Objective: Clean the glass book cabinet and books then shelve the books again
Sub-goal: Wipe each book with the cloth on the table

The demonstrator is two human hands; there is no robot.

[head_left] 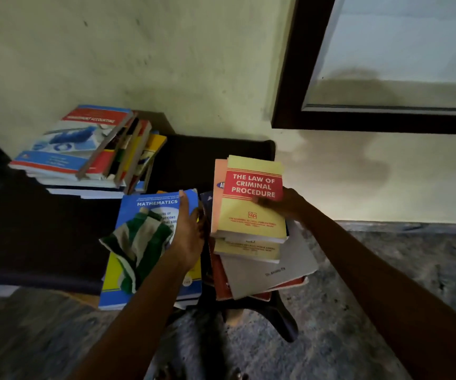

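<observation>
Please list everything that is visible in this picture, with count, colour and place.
yellow book: 1, yellow with red title panel, top of right pile
right pile: several books, orange, yellow, white, under the yellow book
Mathematics book: 1, blue, centre
cloth: 1, green and white stripes, on the Mathematics book
back stack: several books, mixed colours, back left
dark surface: 1, black, under the books
glass panel: 1, dark frame, upper right
left hand: 1, on the Mathematics book beside the cloth; grip on cloth unclear
right hand: 1, holds the yellow book, thumb on cover
</observation>
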